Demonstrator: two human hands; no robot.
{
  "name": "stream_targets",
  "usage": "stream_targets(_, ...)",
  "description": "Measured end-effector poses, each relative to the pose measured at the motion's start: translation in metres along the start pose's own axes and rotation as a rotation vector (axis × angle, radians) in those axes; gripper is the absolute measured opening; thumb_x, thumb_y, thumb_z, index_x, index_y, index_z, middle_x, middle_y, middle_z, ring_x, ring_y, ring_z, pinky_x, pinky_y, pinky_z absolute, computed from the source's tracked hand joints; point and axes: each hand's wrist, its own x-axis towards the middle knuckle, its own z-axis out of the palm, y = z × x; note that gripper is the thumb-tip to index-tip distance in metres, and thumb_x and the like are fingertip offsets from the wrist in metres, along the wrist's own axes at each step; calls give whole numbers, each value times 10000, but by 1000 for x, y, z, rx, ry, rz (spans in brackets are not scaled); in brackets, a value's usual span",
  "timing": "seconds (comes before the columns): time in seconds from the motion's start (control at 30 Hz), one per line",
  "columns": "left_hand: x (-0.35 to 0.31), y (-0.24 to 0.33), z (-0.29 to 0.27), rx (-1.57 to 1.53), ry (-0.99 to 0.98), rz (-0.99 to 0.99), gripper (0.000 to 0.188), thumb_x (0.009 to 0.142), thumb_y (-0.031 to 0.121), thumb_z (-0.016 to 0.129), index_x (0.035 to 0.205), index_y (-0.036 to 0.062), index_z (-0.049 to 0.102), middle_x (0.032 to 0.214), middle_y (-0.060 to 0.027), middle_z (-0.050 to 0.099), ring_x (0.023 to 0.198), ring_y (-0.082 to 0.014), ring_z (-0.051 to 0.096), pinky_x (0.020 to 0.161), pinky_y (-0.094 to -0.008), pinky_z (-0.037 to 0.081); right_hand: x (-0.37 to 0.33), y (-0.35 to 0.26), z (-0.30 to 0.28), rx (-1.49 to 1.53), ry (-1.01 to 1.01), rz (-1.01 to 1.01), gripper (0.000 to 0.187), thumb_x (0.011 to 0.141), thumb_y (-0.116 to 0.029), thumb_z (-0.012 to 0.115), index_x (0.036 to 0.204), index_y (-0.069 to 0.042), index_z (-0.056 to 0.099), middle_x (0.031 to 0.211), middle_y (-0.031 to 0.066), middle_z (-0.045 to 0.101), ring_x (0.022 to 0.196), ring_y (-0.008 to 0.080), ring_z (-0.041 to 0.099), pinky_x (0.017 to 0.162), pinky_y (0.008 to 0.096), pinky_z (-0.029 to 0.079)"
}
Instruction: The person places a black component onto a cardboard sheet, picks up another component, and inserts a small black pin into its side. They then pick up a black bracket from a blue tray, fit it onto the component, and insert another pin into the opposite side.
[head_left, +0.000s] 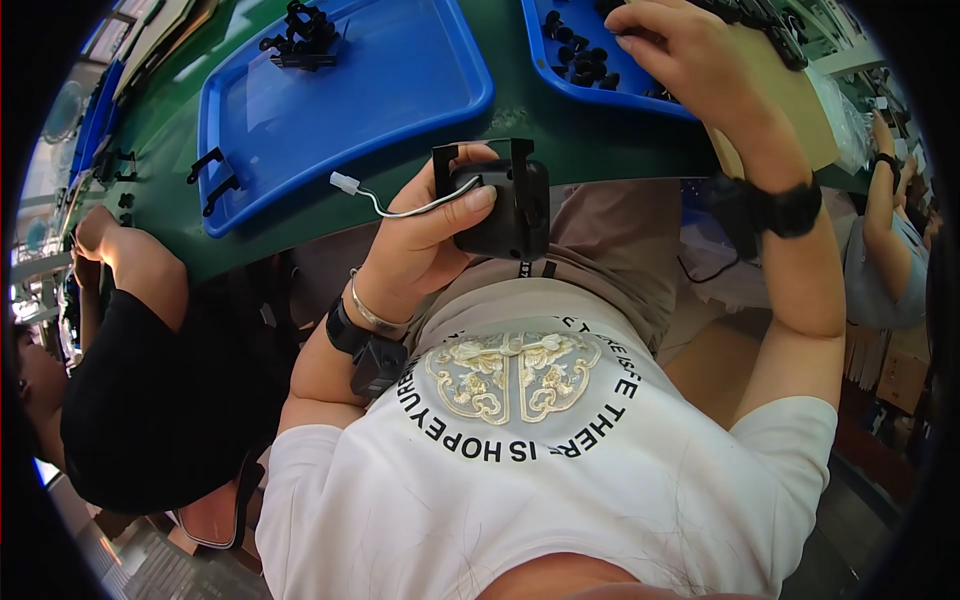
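My left hand [425, 225] is closed round a black plastic device [505, 212] with a rounded boxy body, held in front of my waist. A black U-shaped bracket [522, 158] stands up from its far side. My left thumb presses on the near face, over a thin white cable [415, 212] that runs left to a loose white plug [345, 183]. Above the right-hand blue tray [545, 72] hovers my right hand [690, 50], fingers bent and tips a little apart, nothing visible between them. Small black round-headed parts [585, 65] lie in that tray beside my fingertips.
Another blue tray [400, 75] on the green table [300, 215] holds a pile of black brackets [303, 40]. One black bracket [215, 180] rests over its left rim. A brown cardboard piece [790, 110] lies at the right. People sit on both sides, one in a black sleeve [160, 400].
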Motion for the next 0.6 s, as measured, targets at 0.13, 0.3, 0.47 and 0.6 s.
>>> stream_targets(0.13,2,0,1,-32,50,11,376,848,35,587,1188,42,427,1092,-118,550,989,-217,592,829,-390,527,-42,-56,8,608,68,172,211,778,64,622,977,-4,601,915,57,583,769,102,569,687,198,469)
stream_targets(0.3,4,-2,3,19,94,25,375,845,30,585,1180,42,418,1096,-126,541,996,-229,588,842,-403,526,-67,-80,40,705,56,169,257,741,90,656,977,5,598,934,72,581,784,104,565,696,202,480)
stream_targets(0.47,4,-2,8,80,146,45,381,839,34,598,1169,39,409,1088,-125,534,989,-224,587,837,-385,530,-75,-85,65,726,178,175,240,728,71,684,944,9,601,931,83,587,766,115,570,642,200,481)
stream_targets(0.6,3,-5,7,130,177,66,391,835,36,611,1166,35,403,1074,-114,529,979,-209,585,824,-360,535,-75,-85,75,699,236,130,218,725,55,698,917,8,604,918,89,593,747,124,572,601,195,469)
